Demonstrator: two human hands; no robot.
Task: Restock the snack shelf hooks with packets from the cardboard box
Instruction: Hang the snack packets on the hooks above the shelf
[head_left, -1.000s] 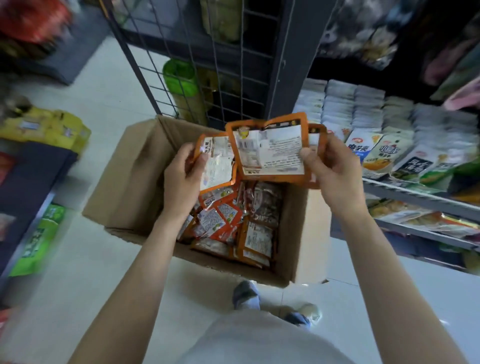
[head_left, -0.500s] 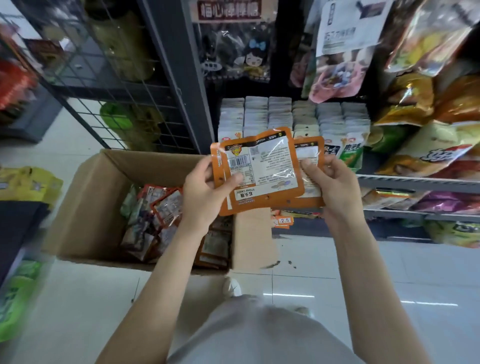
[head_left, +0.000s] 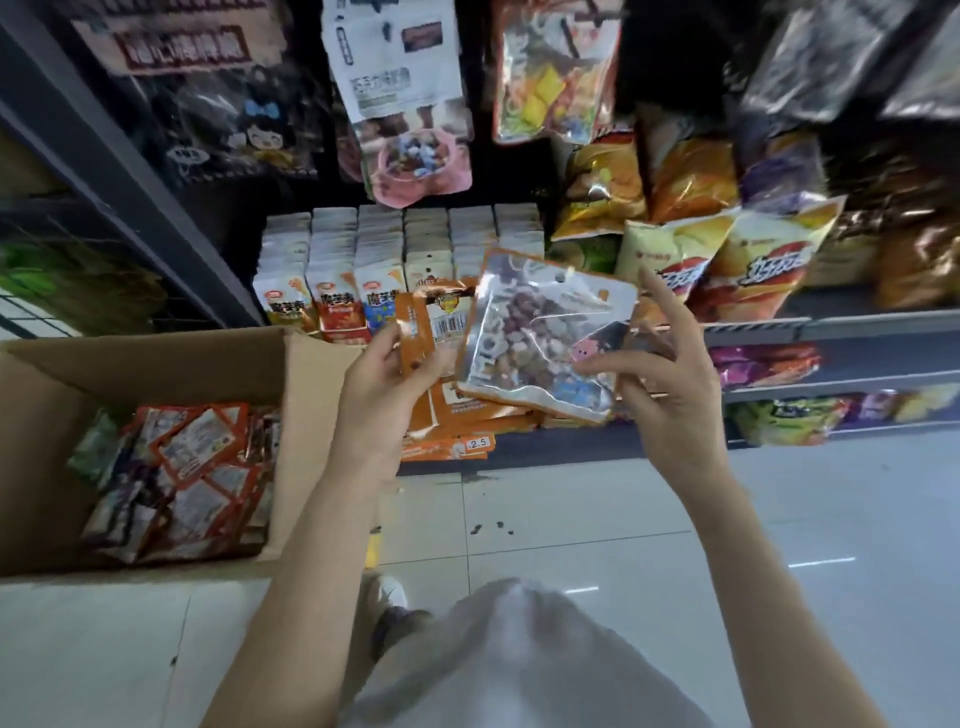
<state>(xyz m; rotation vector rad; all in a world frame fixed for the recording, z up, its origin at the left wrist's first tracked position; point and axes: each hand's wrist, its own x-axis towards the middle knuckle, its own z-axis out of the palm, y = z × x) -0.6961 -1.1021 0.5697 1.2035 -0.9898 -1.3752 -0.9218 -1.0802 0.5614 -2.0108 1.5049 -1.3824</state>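
The snack shelf (head_left: 831, 327) fills the space in front of you, with chip bags (head_left: 675, 254) lying on it. The cardboard box (head_left: 311, 415) sits on the floor at your left, open and full of orange packets (head_left: 197, 467). Your right hand (head_left: 670, 384) pinches a clear-front packet (head_left: 540, 332) by its lower right corner, with the other fingers spread. Your left hand (head_left: 379, 384) grips orange packets (head_left: 441, 322) just behind it.
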